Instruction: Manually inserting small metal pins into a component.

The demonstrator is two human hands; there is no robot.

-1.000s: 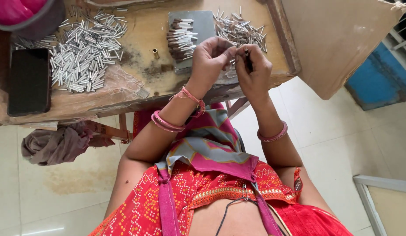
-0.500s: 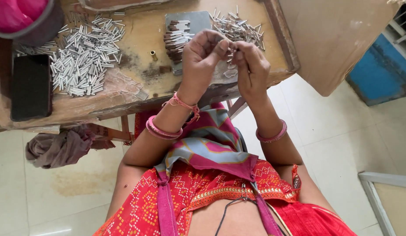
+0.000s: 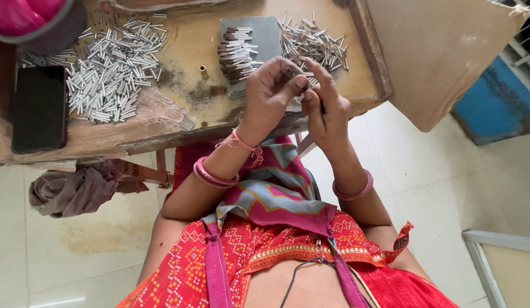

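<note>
Working from the biggest thing down, the wooden table fills the upper half of the frame, its near edge chipped and worn at centre left. Any small part dropped close to that edge could, I judge, roll off onto the pale floor tiles at the right. A dark flat phone-like slab lies at the left edge of the table, well apart from the hands.

Next in size, the large heap of silver tubes spreads loosely across the upper left. It is unbounded, so a brush of a forearm could scatter it. A smaller heap of thin metal pins sits at upper centre-right, just beyond the hands. Beside it a grey metal tray carries a row of brown-tipped finished pieces stacked side by side; a knock from the left hand, which hovers just in front, could spill the stack.

The left hand and right hand meet above the table's near edge, at centre frame. The left thumb and fingertips are pinched narrow around a small dark-ended tube piece. The right fingers are drawn together close to it, though what they pinch is too small to tell. The grip is only fingertip-deep, so a slip would likely drop the piece into the lap or onto the floor.

Smallest, a single brass tube stands alone at centre table.
</note>
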